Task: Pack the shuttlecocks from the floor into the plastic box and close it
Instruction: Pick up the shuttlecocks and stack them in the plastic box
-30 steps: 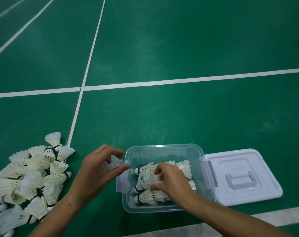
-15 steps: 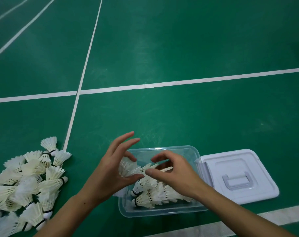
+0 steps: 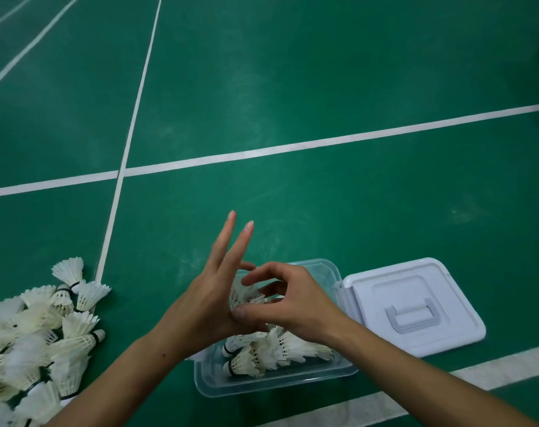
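A clear plastic box point(image 3: 262, 385) stands open on the green floor, with several white shuttlecocks point(image 3: 271, 349) lying inside it. Both my hands meet above the box. My right hand point(image 3: 296, 303) pinches one shuttlecock point(image 3: 242, 292) between its curled fingers and thumb. Against the same shuttlecock is my left hand point(image 3: 209, 303), with two fingers stretched straight up and its thumb hidden. A pile of loose shuttlecocks point(image 3: 40, 328) lies on the floor to the left. The white lid point(image 3: 416, 306) with a handle lies flat just right of the box.
White court lines point(image 3: 262, 151) cross the green floor ahead, and one runs along the near edge below the box. The floor beyond the box is bare.
My hands have closed together above the box. The shuttlecock that my left hand held is now pinched by my right hand, and my left fingers have straightened upward.
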